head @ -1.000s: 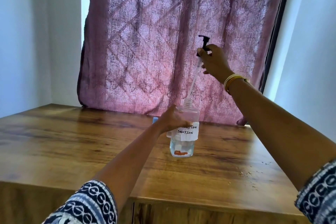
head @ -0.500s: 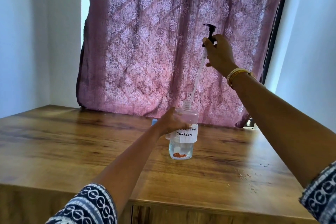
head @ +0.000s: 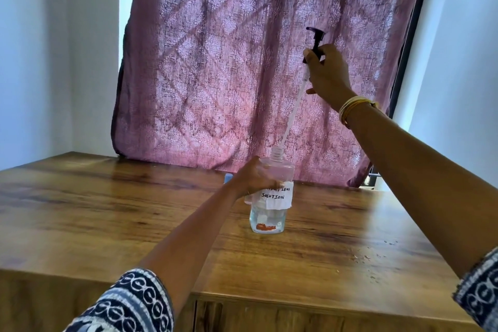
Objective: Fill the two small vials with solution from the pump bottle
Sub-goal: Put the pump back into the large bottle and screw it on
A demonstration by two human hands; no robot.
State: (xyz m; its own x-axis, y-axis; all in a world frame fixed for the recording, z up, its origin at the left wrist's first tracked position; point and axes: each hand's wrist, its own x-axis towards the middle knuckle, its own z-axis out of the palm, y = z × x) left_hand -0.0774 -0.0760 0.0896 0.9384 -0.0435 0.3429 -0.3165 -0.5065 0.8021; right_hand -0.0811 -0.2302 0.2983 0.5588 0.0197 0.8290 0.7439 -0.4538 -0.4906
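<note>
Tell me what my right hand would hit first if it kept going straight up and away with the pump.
Probably the curtain. The right hand holds the pump in front of it with nothing between, though depth is unclear.

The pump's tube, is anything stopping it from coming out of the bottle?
Nothing visible. The right hand holds the pump head high; the tube tip sits at the open bottle neck.

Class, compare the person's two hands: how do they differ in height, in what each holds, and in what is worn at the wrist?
The right hand is raised high; the left hand is low, near the table. The right grips the black pump head; the left grips the labelled bottle. Only the right wrist shows bangles. Both are closed around something.
</note>
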